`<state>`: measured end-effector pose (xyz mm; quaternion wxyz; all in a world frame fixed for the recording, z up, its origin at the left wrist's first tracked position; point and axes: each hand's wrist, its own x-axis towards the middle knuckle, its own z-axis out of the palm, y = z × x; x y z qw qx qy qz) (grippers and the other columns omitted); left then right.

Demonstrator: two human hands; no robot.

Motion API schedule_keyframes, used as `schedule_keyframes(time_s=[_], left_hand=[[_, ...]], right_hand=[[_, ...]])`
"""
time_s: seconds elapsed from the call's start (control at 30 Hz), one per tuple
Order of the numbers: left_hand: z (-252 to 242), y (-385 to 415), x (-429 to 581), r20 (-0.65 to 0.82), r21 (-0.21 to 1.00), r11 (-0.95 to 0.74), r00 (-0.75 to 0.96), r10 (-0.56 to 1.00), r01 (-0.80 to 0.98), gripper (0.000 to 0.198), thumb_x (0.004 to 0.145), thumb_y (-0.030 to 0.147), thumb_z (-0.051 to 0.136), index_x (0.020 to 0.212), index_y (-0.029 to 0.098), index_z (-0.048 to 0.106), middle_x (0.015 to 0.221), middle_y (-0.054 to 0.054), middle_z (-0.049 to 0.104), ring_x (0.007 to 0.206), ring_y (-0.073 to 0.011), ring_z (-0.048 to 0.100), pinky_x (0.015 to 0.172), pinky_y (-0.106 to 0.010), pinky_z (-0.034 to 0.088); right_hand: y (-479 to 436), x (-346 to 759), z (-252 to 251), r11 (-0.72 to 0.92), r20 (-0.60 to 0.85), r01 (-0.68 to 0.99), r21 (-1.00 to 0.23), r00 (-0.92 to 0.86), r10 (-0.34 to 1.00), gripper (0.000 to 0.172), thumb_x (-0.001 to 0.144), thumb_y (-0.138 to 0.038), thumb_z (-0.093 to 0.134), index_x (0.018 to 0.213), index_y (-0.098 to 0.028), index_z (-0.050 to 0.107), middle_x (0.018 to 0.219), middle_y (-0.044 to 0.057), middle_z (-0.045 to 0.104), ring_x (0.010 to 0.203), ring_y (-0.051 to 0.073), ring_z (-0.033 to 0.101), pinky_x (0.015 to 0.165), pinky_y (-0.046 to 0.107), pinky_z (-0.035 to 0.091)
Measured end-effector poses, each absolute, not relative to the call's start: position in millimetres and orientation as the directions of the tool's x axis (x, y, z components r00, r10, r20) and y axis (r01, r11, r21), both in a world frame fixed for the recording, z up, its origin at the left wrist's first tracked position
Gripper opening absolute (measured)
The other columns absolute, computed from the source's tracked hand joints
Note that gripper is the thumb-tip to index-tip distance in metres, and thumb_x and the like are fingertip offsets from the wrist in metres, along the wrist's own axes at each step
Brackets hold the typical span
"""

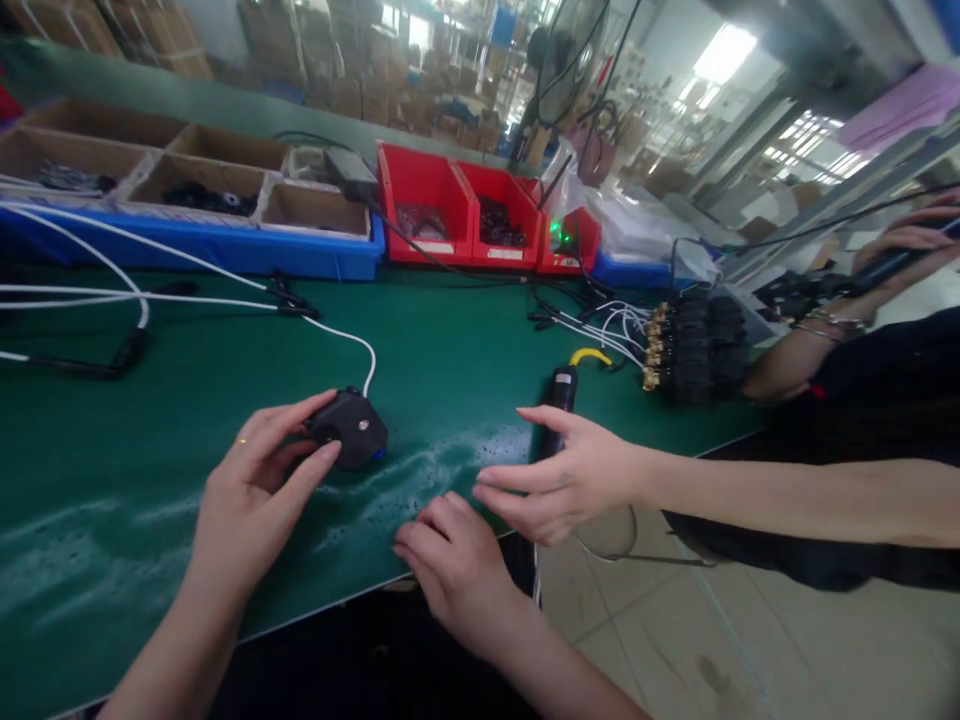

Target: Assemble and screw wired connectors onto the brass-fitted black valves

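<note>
left hand [251, 490] pinches black box [349, 428] on green mat [112, 480] | right hand [457, 560] loosely curled, empty, at mat edge | risk — co-worker's hand [570, 480], spread close by, could knock the box; white cable [361, 341] could snag — tugging it loose

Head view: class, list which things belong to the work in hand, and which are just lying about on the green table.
In hand:
black device, gripped by the left hand
its white cable
right hand, resting on the green table

Lying about:
red bins
cardboard boxes
bundle of black connectors
</note>
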<state>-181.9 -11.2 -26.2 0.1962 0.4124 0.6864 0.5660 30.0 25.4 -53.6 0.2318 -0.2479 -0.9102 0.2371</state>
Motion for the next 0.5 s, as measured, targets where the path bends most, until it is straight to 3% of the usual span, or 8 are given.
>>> schedule_keyframes(time_s=[0.1, 0.2, 0.37, 0.5], left_hand=[[-26.0, -9.7, -181.1, 0.209, 0.940, 0.001, -0.580, 0.787, 0.340, 0.043, 0.080, 0.046, 0.073, 0.119, 0.029, 0.072, 0.112, -0.002, 0.064, 0.098, -0.0156, 0.062, 0.086, -0.025, 0.059], [-27.4, -9.0, -182.0, 0.212, 0.945, -0.015, -0.573, 0.792, 0.328, 0.043, 0.080, 0.046, 0.073, 0.119, 0.027, 0.071, 0.112, -0.003, 0.064, 0.099, -0.0156, 0.062, 0.086, -0.025, 0.059], [-32.7, -9.1, -184.9, 0.207, 0.944, -0.012, -0.562, 0.801, 0.331, 0.044, 0.081, 0.047, 0.071, 0.120, 0.027, 0.071, 0.115, -0.004, 0.064, 0.099, -0.0174, 0.063, 0.085, -0.027, 0.060], [-36.6, -8.6, -184.3, 0.202, 0.948, -0.022, -0.548, 0.812, 0.317, 0.044, 0.082, 0.047, 0.070, 0.122, 0.029, 0.069, 0.118, -0.004, 0.063, 0.101, -0.0194, 0.064, 0.086, -0.030, 0.060]], right_hand=[[30.7, 20.7, -53.0, 0.755, 0.310, 0.365, -0.544, -0.749, 0.586, 0.019, 0.097, -0.013, 0.053, 0.082, -0.013, 0.065, 0.081, 0.006, 0.057, 0.077, 0.018, 0.052, 0.068, 0.030, 0.042], [40.2, 19.7, -45.5, 0.728, 0.271, 0.393, -0.561, -0.744, 0.611, 0.014, 0.095, -0.012, 0.058, 0.083, -0.012, 0.066, 0.083, 0.006, 0.059, 0.079, 0.019, 0.055, 0.071, 0.030, 0.044], [56.2, 28.6, -26.0, 0.471, 0.030, 0.385, -0.793, -0.749, 0.662, 0.012, 0.086, -0.003, 0.066, 0.091, -0.013, 0.070, 0.087, 0.004, 0.065, 0.076, 0.013, 0.063, 0.074, 0.023, 0.051], [57.3, 30.5, -16.7, 0.481, -0.044, 0.476, -0.736, -0.742, 0.668, 0.018, 0.079, -0.005, 0.071, 0.095, -0.014, 0.069, 0.091, 0.005, 0.067, 0.081, 0.016, 0.066, 0.076, 0.026, 0.053]])
